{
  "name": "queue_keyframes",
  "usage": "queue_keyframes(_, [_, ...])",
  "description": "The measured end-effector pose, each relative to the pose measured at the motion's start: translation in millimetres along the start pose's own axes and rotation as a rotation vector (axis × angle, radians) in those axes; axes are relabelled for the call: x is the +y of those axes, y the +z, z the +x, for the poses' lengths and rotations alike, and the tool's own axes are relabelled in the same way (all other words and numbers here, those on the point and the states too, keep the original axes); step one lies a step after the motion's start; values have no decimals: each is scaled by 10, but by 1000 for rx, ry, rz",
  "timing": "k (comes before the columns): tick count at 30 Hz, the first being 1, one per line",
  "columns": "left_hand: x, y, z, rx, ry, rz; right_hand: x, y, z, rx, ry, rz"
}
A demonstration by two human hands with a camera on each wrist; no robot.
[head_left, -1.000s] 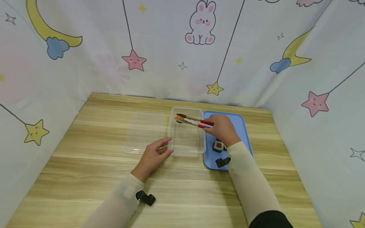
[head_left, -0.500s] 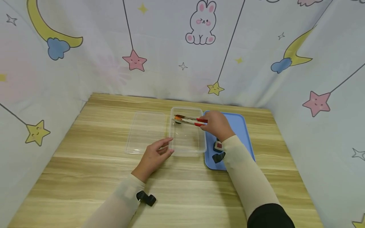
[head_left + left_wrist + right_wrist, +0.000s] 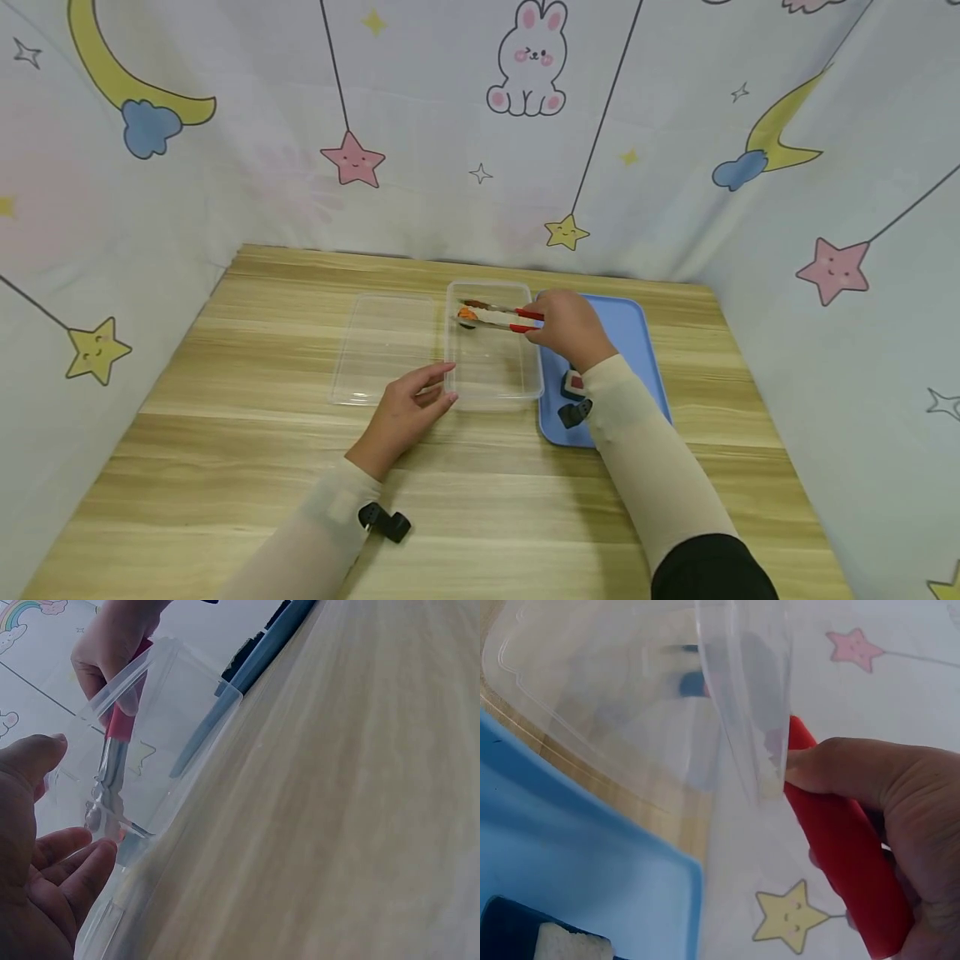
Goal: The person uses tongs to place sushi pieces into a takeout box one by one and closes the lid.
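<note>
My right hand (image 3: 573, 329) grips red-handled metal tongs (image 3: 522, 328), reaching over the right wall of a clear plastic container (image 3: 495, 398). Down inside, near its far left corner, the tongs' tips stand on either side of an orange-topped sushi piece (image 3: 467, 315) with a dark base. With thumb and fingers spread and relaxed, my left hand (image 3: 405, 417) rests at the container's left wall. The right wrist view shows the thumb along the red handle (image 3: 847, 862); the left wrist view shows the metal arms (image 3: 111, 765) through the clear wall.
Right of the container lies a blue tray (image 3: 630, 325). A dark-wrapped sushi piece (image 3: 573, 383) with a red centre sits on it, partly hidden by my right wrist. A clear lid (image 3: 386, 342) lies flat to the left on the wooden table (image 3: 247, 367). Patterned cloth rises behind.
My right hand and the tongs have shifted slightly left and away over the container. The orange-topped sushi sits slightly lower now between the tips. My left hand keeps its place.
</note>
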State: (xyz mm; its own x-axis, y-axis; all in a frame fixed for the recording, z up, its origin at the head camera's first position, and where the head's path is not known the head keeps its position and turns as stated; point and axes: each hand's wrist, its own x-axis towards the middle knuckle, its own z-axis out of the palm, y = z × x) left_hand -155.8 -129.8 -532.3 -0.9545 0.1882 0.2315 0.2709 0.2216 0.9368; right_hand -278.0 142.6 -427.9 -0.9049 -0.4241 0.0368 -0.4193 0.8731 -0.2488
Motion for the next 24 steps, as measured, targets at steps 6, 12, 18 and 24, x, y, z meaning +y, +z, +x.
queue_keyframes(6, [-11, -2, 1, 4, 5, 14, 67, -55, -102, 19, 1, 47])
queue_keyframes(12, [-17, -7, -4, 6, 6, 14, 178, -189, -283, 65, 47, 119])
queue_keyframes(18, [-3, -10, -8, 8, -7, 8, 377, -292, -538, 141, 53, 127])
queue_keyframes(24, [-2, 3, -7, 4, -7, -1, 670, -301, -876, 216, 81, 120])
